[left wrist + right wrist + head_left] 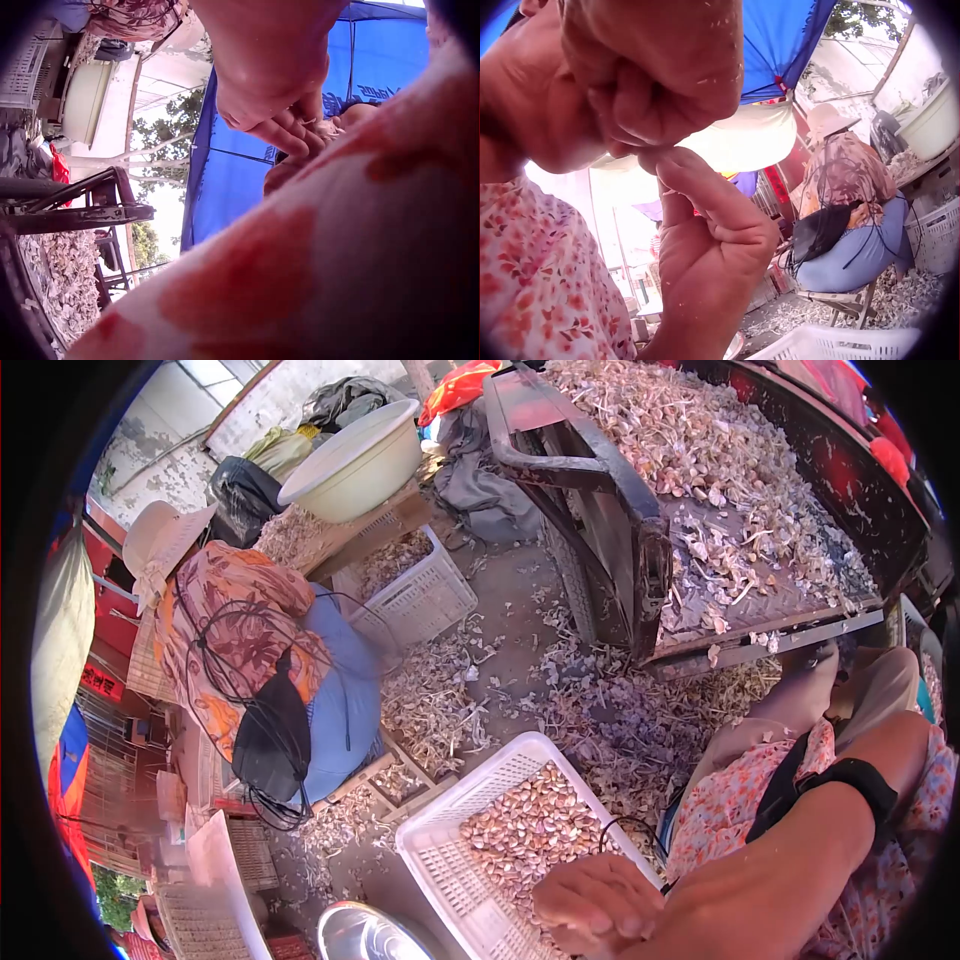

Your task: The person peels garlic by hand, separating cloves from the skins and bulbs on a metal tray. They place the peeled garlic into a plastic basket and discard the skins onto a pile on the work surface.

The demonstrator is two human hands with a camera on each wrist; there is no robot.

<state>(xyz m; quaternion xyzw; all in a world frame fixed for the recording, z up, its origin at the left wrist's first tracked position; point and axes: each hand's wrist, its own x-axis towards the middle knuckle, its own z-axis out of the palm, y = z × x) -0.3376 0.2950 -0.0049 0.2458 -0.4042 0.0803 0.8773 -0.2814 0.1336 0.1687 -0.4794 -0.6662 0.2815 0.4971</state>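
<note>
Low in the head view, the right hand [600, 900] is curled over the near end of a white crate [430, 840] of garlic cloves [525, 825]. Seen from the right wrist, the right hand [656, 67] has curled fingers, and its fingertips meet the bent thumb and finger of the left hand [712, 247]. The left wrist view has the left hand [270, 67] curled, with a small pale garlic piece [327, 129] pinched where the fingertips come together. Fingers hide most of that piece. Most of the left hand is hidden in the head view.
A seated person in a hat [240, 630] is across from the crate. A metal bowl [370, 935] stands beside it. A cart bed [770, 590] holds garlic and skins. Behind are a crate [425, 595] and a cream tub [350, 465]; skins litter the ground.
</note>
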